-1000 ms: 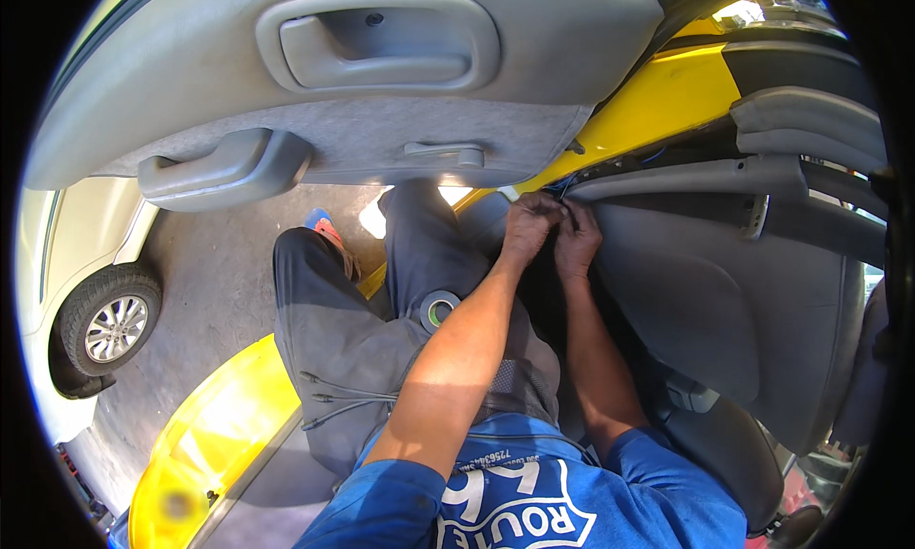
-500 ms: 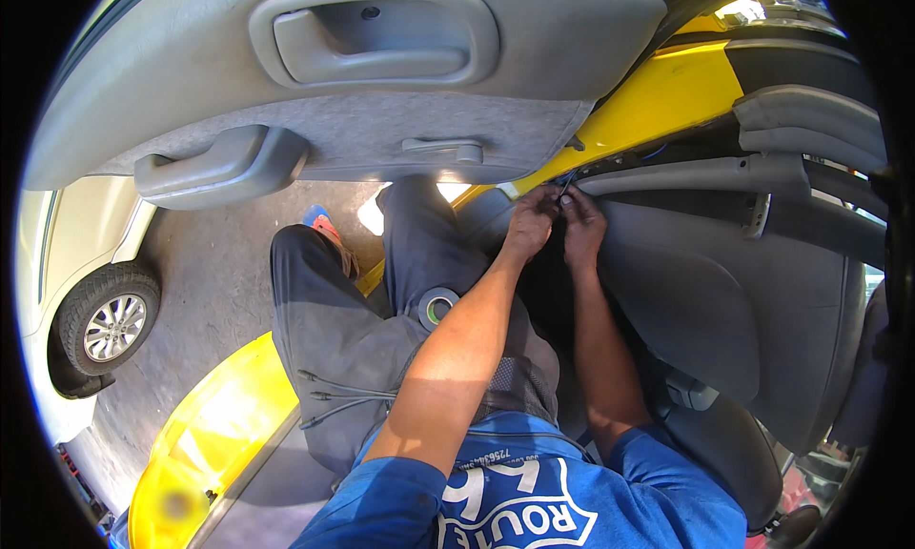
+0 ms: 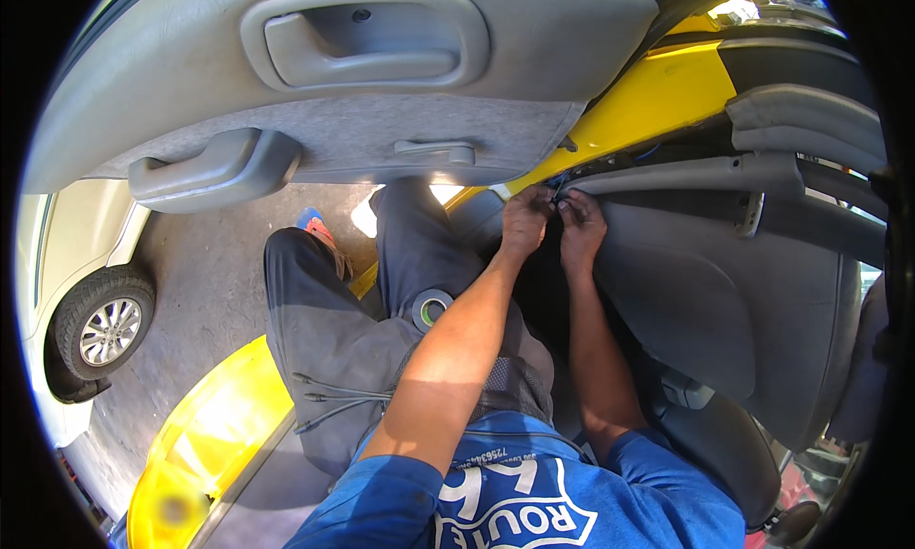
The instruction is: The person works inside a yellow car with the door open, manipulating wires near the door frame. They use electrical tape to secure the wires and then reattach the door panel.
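Note:
My left hand point(image 3: 524, 221) and my right hand point(image 3: 580, 231) are close together beside the yellow door sill, each closed in a pinch. Between their fingertips is a thin dark wire point(image 3: 560, 193); its ends are hidden by the fingers and shadow. Bluish wire shows just above the fingertips. On my lap, under my left forearm, rests a roll of tape point(image 3: 433, 307) with a green inner ring. Several black cables with plug ends point(image 3: 338, 394) stick out across my left thigh.
An open grey car door point(image 3: 543, 63) with a pull handle hangs over my knees. To the right are a dark grey moulded panel point(image 3: 686, 282) and loose grey trim point(image 3: 667, 177). Yellow bodywork point(image 3: 658, 96) runs beyond my hands. Another vehicle's wheel point(image 3: 107, 330) stands at left.
The fingertips have drawn slightly closer over the wire, so less of it shows. The whole view has shifted a little; the tape and cables stay on my lap.

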Motion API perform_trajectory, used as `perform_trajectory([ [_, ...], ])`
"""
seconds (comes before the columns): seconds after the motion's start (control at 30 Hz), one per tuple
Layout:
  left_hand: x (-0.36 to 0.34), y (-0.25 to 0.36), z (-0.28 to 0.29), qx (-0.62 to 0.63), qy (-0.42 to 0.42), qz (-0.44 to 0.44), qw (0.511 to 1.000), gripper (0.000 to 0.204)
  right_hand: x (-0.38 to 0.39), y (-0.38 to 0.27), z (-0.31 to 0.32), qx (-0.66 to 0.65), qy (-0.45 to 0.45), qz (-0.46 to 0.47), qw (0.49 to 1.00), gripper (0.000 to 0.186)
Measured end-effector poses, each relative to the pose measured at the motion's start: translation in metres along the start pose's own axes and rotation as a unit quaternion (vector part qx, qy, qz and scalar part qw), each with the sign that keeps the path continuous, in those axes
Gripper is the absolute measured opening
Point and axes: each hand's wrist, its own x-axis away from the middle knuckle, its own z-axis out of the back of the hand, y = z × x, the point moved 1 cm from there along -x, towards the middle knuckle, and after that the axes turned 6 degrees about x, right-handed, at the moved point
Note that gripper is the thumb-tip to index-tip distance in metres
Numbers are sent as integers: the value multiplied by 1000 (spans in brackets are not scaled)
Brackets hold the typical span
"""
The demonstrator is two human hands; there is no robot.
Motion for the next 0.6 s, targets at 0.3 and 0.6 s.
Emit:
perform_trajectory([
  [0.3, 6, 9, 3, -6, 19, 3, 1000, 24, -1, -7, -13, 138, 74, 57, 986, 15],
  [0.6, 3, 4, 2, 45, -12, 26, 999, 25, 3, 6, -13, 108, 93, 2, 990, 13],
])
